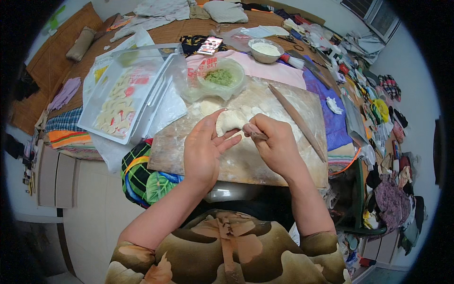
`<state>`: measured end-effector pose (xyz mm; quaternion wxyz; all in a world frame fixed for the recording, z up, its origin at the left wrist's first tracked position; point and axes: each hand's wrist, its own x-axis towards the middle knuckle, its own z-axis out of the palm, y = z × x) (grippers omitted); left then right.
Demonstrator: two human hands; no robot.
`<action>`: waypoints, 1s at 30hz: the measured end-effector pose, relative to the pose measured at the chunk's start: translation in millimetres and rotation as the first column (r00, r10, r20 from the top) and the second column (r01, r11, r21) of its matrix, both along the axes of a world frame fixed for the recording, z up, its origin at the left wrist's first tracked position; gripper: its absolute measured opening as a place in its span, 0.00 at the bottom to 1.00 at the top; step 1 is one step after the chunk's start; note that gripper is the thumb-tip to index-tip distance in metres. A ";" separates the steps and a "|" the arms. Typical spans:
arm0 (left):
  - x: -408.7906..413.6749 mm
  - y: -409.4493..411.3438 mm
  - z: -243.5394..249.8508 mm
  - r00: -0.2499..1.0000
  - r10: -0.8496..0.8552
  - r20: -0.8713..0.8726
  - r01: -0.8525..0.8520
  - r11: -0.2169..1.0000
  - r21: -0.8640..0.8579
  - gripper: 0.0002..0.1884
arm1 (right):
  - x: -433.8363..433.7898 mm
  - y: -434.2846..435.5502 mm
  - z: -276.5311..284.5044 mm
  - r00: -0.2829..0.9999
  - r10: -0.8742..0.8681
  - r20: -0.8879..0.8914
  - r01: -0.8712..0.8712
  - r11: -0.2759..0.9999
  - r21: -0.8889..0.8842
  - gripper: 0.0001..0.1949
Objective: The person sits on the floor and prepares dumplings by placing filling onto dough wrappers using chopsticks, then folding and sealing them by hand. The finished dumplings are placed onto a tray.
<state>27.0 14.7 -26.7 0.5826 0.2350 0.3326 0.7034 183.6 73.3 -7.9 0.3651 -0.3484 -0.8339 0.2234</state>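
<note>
A folded dumpling (230,121) of pale dough is held above a floured wooden board (227,170). My left hand (205,145) supports its left side, with the thumb on its top edge and the fingers spread below. My right hand (271,142) pinches the dumpling's right end and also has a short stick-like utensil in its fist. Partly hidden behind my hands, several dough pieces (264,106) lie on the board. A tapered wooden rolling pin (296,120) rests to the right. Beyond the dumpling stands a plastic-lined bowl of green filling (220,77).
At left, a white plastic tray (82,119) holds several dumplings. A bowl of flour (266,50), a brush (293,61) and a large knife (312,71) lie at the back right. A phone (210,45) rests on dark cloth. Assorted clutter lines the right side.
</note>
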 end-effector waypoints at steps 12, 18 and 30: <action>3.2 -0.5 -4.8 0.989 -0.001 -0.150 0.010 0.998 0.056 0.20 | -1.5 -3.7 2.9 1.000 0.009 0.005 -0.009 0.999 -0.052 0.05; 1.1 -3.0 -6.7 0.998 -0.022 -0.065 0.023 1.000 0.013 0.20 | 4.7 -5.1 9.5 0.997 -0.033 0.076 0.047 0.982 -0.184 0.11; 2.5 -11.3 -10.9 0.933 -0.194 -0.302 0.195 0.980 -0.026 0.19 | 1.4 10.8 31.8 0.964 0.075 0.254 -0.037 0.988 -0.151 0.10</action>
